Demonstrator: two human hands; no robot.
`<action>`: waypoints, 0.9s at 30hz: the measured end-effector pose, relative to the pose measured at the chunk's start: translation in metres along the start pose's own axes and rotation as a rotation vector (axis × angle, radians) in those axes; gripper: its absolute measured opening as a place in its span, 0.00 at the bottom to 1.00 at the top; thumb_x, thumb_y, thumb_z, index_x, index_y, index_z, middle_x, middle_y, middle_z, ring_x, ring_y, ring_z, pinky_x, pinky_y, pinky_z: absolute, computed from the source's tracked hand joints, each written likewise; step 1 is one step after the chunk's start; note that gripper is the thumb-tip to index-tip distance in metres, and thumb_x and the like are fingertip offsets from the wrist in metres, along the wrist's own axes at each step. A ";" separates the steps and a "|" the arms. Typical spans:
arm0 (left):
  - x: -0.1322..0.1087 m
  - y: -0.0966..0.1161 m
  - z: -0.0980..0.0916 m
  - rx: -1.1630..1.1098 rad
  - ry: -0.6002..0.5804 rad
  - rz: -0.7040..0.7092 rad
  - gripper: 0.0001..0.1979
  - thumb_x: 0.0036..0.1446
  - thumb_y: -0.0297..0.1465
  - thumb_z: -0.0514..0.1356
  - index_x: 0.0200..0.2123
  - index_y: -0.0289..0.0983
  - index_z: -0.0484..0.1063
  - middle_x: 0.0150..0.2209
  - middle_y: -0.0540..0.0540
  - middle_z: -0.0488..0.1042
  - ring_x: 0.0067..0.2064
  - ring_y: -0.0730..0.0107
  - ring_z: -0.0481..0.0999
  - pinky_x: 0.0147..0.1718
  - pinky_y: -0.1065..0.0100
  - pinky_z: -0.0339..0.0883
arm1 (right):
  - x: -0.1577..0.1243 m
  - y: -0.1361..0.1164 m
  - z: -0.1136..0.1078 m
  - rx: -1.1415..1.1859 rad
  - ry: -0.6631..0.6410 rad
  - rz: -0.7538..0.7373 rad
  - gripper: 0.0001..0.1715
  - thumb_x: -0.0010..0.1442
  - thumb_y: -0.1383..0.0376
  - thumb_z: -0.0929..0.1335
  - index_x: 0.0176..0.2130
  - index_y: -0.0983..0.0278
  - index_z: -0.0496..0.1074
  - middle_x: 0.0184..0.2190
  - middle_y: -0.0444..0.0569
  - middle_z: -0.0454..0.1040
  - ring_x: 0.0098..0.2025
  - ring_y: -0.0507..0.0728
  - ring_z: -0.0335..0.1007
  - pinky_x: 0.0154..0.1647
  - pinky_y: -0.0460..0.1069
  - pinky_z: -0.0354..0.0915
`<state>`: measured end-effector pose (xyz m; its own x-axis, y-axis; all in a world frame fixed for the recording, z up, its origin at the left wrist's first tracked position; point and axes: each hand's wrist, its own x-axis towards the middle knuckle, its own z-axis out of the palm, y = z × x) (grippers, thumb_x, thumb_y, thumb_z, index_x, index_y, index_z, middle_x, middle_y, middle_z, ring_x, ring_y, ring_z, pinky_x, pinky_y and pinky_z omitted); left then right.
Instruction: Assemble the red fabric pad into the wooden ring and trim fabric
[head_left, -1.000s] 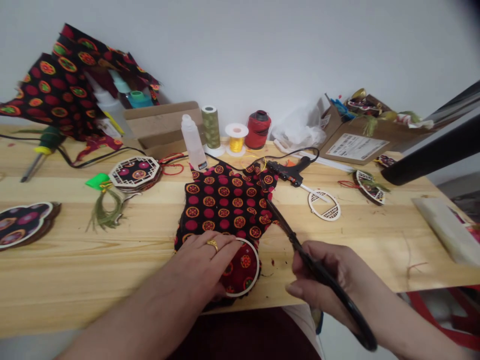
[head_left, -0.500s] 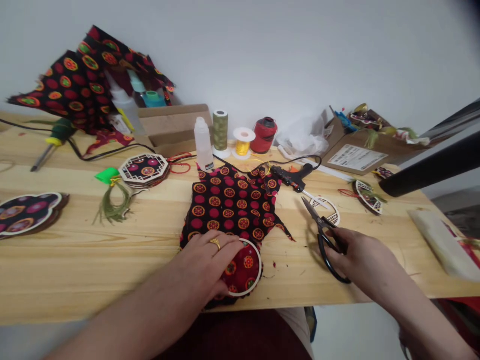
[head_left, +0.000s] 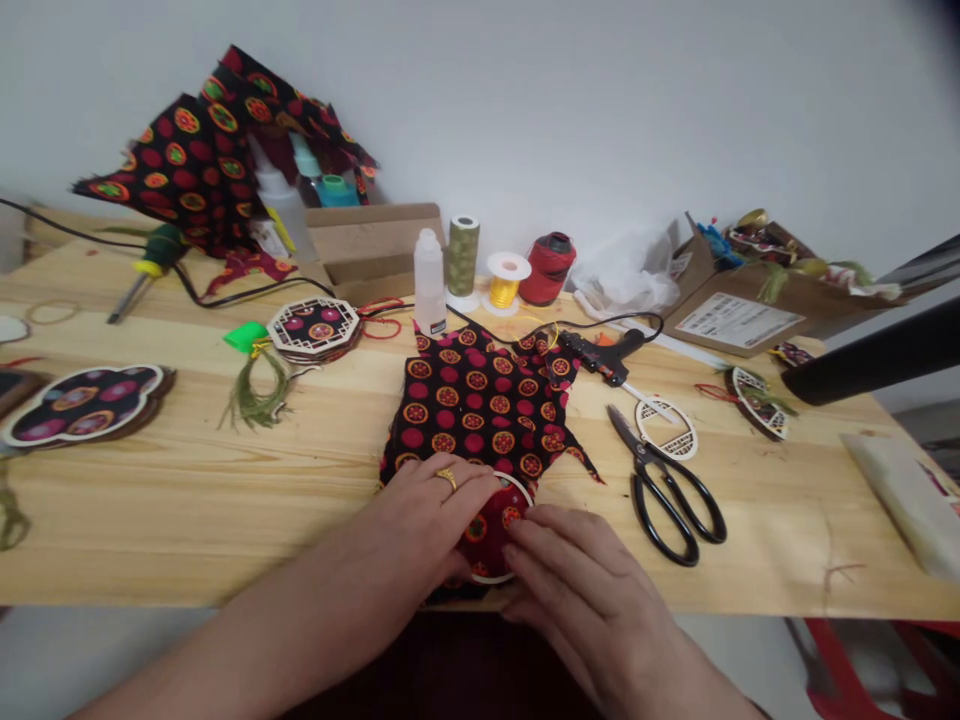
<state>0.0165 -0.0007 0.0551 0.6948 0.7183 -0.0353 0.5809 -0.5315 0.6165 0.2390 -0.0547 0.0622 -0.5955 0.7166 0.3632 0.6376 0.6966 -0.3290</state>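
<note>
Counter (head_left: 187, 510) of pale pine, cluttered. Working spot at the near edge, just left of centre: a thin pale ring (head_left: 520, 490) framing red patterned cloth (head_left: 487, 535), sitting on a sheet of black printed fabric (head_left: 472, 400) whose ragged, cut edge spreads toward the far side. Left hand (head_left: 424, 520) lies palm down, fingers spread across the left of the ring, a gold band on one finger. Right hand (head_left: 577, 590) comes in from the near right, fingers slightly curled, fingertips (head_left: 525, 530) at the ring's right side. Neither grip is clenched; both hands are part-open around the piece, and whether they truly hold it or only press it cannot be told. Judged by eye, the piece is light: the cloth soft and floppy, apt to shift, the ring stiff but slim and possibly brittle. Safest purchase looks to be the rim, with the fabric pinned flat. Black-handled scissors (head_left: 664, 490) lie closed to the right, just beside an oval lattice frame (head_left: 667, 428). A hot glue gun (head_left: 600, 357) lies beyond the fabric's far right corner.
</note>
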 end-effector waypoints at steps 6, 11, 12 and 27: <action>-0.002 0.001 -0.002 0.014 -0.017 -0.038 0.26 0.57 0.26 0.60 0.59 0.46 0.61 0.55 0.45 0.70 0.56 0.58 0.68 0.54 0.54 0.63 | -0.003 0.003 0.016 -0.002 -0.008 0.115 0.29 0.64 0.62 0.67 0.59 0.75 0.62 0.59 0.65 0.68 0.63 0.65 0.59 0.59 0.61 0.65; -0.002 0.001 0.001 0.067 0.008 -0.067 0.32 0.54 0.23 0.62 0.61 0.44 0.58 0.56 0.45 0.70 0.60 0.54 0.62 0.58 0.50 0.59 | 0.007 0.004 0.023 0.048 -0.096 0.206 0.36 0.61 0.66 0.69 0.64 0.73 0.56 0.63 0.63 0.62 0.66 0.65 0.52 0.63 0.63 0.61; -0.002 0.000 0.001 0.076 0.005 -0.066 0.33 0.54 0.22 0.63 0.60 0.45 0.57 0.56 0.45 0.70 0.60 0.53 0.62 0.58 0.50 0.59 | 0.009 0.005 0.024 0.057 -0.101 0.216 0.38 0.60 0.67 0.70 0.64 0.73 0.55 0.63 0.62 0.62 0.66 0.65 0.53 0.63 0.63 0.61; -0.016 -0.021 -0.013 0.197 0.301 -0.073 0.25 0.62 0.32 0.57 0.61 0.43 0.56 0.62 0.41 0.62 0.61 0.56 0.62 0.58 0.51 0.61 | 0.025 0.004 0.020 0.033 -0.157 0.265 0.36 0.53 0.66 0.75 0.58 0.71 0.66 0.56 0.60 0.72 0.57 0.68 0.65 0.57 0.64 0.66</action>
<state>-0.0121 0.0053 0.0529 0.5097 0.8419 0.1774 0.7154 -0.5292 0.4563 0.2165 -0.0334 0.0522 -0.4805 0.8685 0.1221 0.7661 0.4834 -0.4235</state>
